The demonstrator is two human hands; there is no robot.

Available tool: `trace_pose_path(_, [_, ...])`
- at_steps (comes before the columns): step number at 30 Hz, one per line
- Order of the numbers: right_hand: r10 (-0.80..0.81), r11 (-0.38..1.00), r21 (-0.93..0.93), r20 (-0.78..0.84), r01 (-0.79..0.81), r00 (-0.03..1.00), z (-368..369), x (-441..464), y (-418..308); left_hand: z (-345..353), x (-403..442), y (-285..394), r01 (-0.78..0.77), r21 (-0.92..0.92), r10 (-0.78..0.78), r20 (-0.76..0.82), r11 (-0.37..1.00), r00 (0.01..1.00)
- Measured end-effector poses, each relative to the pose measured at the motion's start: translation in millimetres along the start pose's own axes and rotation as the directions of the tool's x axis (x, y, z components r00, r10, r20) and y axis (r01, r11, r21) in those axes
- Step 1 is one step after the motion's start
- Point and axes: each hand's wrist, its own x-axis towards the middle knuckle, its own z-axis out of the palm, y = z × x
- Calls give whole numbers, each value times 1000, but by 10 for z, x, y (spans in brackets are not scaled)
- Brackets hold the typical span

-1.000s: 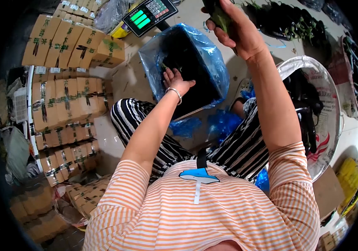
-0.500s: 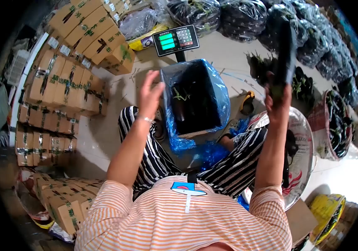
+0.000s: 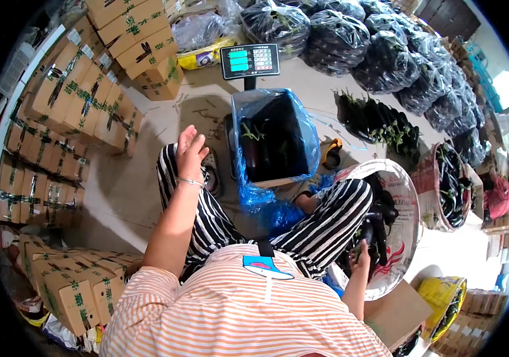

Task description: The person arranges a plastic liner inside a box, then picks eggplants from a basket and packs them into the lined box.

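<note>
My left hand hovers open over the floor, left of the carton, with its fingers stretched and nothing in them. Low on the right, my right hand reaches into a round white woven sack. Its thumb and fingers close around the end of a dark eggplant, partly hidden by shadow and the other eggplants there. Between my feet stands a carton lined with blue plastic. Dark eggplants lie inside it, one showing a green stem. Behind the carton rises a scale display with lit green panels.
Loose eggplants lie on the floor at right, near a yellow-black tape dispenser. Filled plastic bags line the back. Printed cartons are stacked at left. Another sack of eggplants and a person in red are at right.
My right hand has dropped from holding a long eggplant upright to the sack beside my leg; that eggplant is no longer raised. My left hand has moved left and slightly down, away from the carton.
</note>
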Motion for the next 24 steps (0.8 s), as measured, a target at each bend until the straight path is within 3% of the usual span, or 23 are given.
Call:
trace_pose_path(4, [37, 994, 108, -40, -32, 999, 37, -49, 330, 27, -22, -151, 101, 91, -104, 33, 991, 994])
trace_pose_path(8, [40, 987, 154, 25, -43, 999, 118, -82, 335, -28, -28, -236, 191, 129, -192, -2, 973, 981])
trace_pose_path(10, [-8, 993, 119, -3, 9, 1000, 168, -160, 263, -63, -72, -229, 179, 114, -184, 36, 977, 982])
trace_pose_path(12, [-201, 971, 128, -35, 204, 979, 337, -479, 106, -77, -95, -219, 155, 134, -165, 66, 979, 984])
trace_pose_path(14, [-293, 947, 134, 0, 291, 956, 363, -601, -73, -86, -99, -218, 143, 117, -151, 69, 983, 986])
trace_pose_path(17, [-564, 812, 298, 181, 501, 806, 580, -1193, -487, -72, -79, -190, 146, 63, -151, 79, 987, 985])
trace_pose_path(20, [-779, 625, 447, 301, 640, 551, 800, -1514, -834, -41, -40, -114, 74, 19, -75, 105, 997, 992])
trace_pose_path(22, [-830, 555, 437, 235, 708, 505, 828, -1518, -981, -8, -10, -66, 20, 35, -25, 145, 999, 989])
trace_pose_path(24, [-821, 570, 287, 232, 770, 522, 932, -1640, -1079, -8, 43, -113, 35, 79, -48, 173, 996, 984])
